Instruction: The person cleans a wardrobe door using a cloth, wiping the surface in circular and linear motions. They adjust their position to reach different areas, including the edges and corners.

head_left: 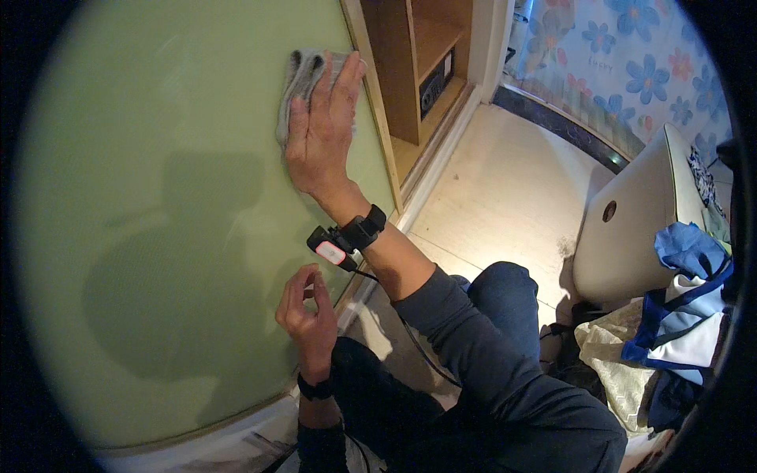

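Note:
A folded grey cloth [293, 94] is pressed against a pale green panel [158, 102] near its upper right edge. My right hand [325, 130] lies over the cloth and holds it to the panel, fingers pointing up. Lower down, my left hand [307, 315] is raised beside the panel's lower right part. Its fingers are loosely curled, with a gap to the thumb and nothing seen between them. A strap on my right wrist carries a small black device [331, 247] with a cable.
Right of the panel, a wooden cabinet [394, 79] has shelves with a dark box [432, 87]. A flowered curtain [615, 63] hangs at the back right. On the light tiled floor [489, 189] stands a cream storage bin [631, 221], with piled clothes [678, 307] beside it.

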Available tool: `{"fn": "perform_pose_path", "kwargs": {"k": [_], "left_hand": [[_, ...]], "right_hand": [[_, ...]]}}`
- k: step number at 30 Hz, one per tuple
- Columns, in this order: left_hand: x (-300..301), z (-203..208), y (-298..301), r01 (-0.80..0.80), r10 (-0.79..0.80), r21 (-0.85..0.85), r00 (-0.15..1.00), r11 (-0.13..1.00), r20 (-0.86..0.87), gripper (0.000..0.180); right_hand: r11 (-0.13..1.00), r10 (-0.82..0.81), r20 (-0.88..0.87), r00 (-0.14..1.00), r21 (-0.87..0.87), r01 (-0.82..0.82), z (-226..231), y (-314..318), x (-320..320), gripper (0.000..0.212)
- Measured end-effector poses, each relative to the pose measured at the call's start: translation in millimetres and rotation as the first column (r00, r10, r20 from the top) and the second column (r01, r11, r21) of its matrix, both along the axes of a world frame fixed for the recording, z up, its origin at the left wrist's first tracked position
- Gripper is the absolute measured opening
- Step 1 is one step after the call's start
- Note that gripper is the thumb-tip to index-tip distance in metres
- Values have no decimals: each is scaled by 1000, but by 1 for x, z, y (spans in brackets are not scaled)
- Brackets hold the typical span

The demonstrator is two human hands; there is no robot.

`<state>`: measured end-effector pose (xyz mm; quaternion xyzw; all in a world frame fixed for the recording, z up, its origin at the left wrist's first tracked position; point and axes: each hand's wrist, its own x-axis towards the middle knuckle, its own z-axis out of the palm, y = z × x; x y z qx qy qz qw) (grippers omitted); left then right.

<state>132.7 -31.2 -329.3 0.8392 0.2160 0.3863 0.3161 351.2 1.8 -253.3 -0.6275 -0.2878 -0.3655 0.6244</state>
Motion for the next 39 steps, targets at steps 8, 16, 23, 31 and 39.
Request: {"fn": "perform_pose_path", "kwargs": {"k": [8, 16, 23, 31, 39], "left_hand": [[8, -36, -4, -8, 15, 50, 989, 999, -149, 17], [10, -59, -12, 70, -61, 50, 985, 996, -159, 20], [3, -76, -16, -21, -17, -108, 943, 994, -332, 22], [1, -92, -26, 71, -83, -48, 940, 996, -331, 25], [-12, -95, -30, 28, -27, -2, 936, 1000, -351, 27]], "right_hand": [[992, 105, -12, 994, 73, -104, -83, -2, 6, 61], [996, 85, -183, 979, 54, -76, -167, -8, 0, 60], [998, 68, -433, 899, 42, -55, -249, -5, -23, 55], [996, 37, -633, 773, 88, 24, -321, 16, -28, 53], [984, 177, -906, 385, 152, -94, -320, -5, -31, 46]]}}
